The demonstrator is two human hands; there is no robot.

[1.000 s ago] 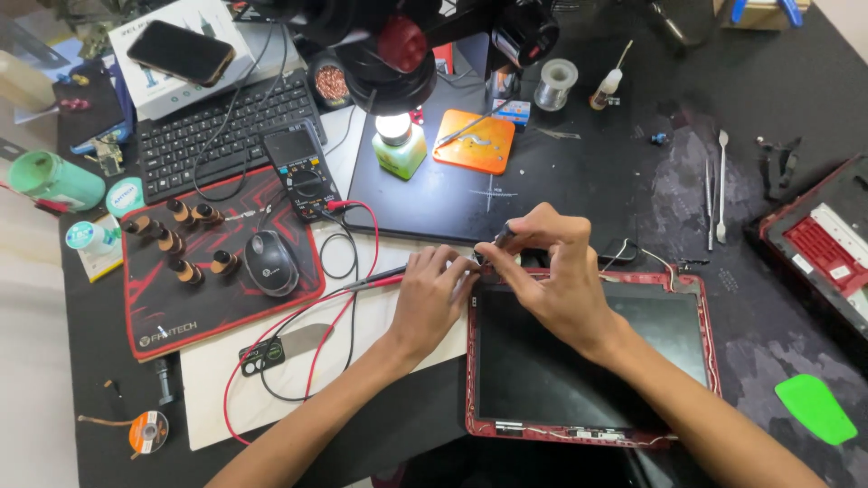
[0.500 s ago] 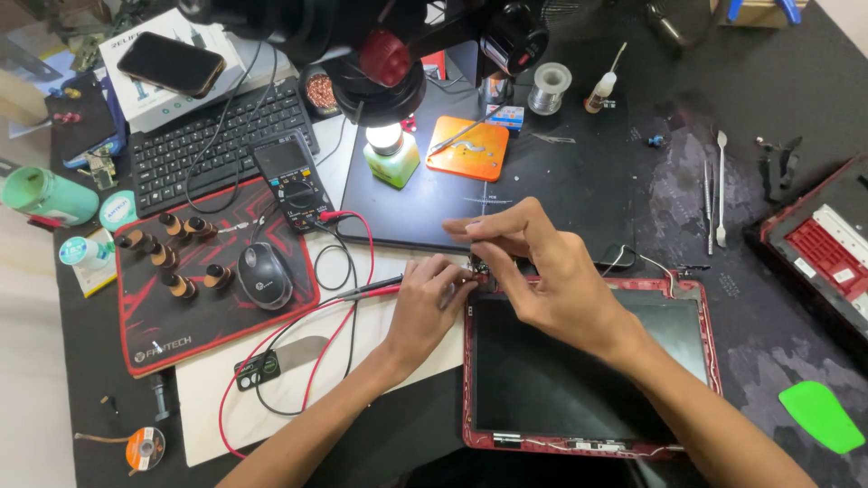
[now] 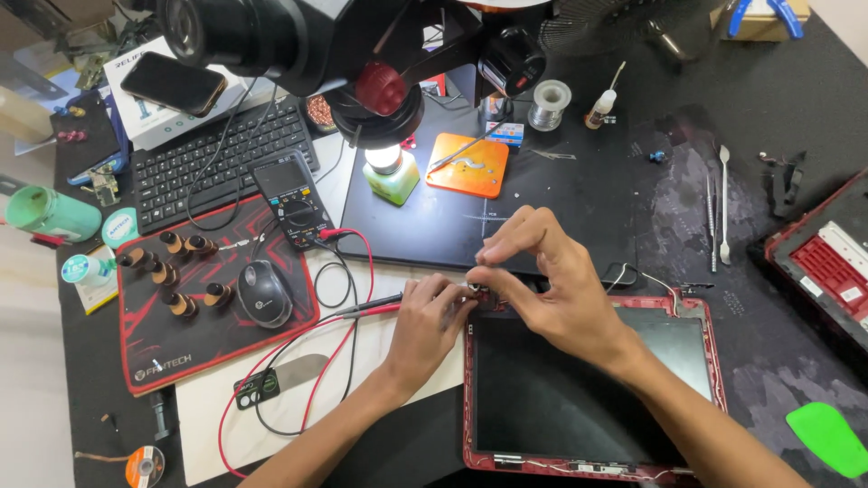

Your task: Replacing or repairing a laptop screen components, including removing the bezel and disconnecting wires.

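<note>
A laptop screen panel in a red frame (image 3: 696, 312) lies flat on the dark mat in front of me. Both hands meet at its top-left corner. My left hand (image 3: 429, 321) grips that corner from the left with its fingertips. From the right, my right hand (image 3: 556, 289) pinches a small metal part (image 3: 478, 291) at the same corner between thumb and forefinger, with the other fingers raised and spread. My right forearm crosses the dark glass. Red and black probe leads (image 3: 366, 307) lie just left of my left hand.
A multimeter (image 3: 291, 194), a mouse (image 3: 262, 294) on a red and black pad, and a keyboard (image 3: 217, 163) sit to the left. A microscope head (image 3: 298, 36) hangs over a lit green bottle (image 3: 391, 173) and an orange pad (image 3: 467, 164). Metal pry tools (image 3: 719, 208) and a red laptop base (image 3: 827, 262) lie to the right.
Both hands stay at the panel's top-left corner. My right hand's free fingers have lifted and spread, and the view has shifted slightly.
</note>
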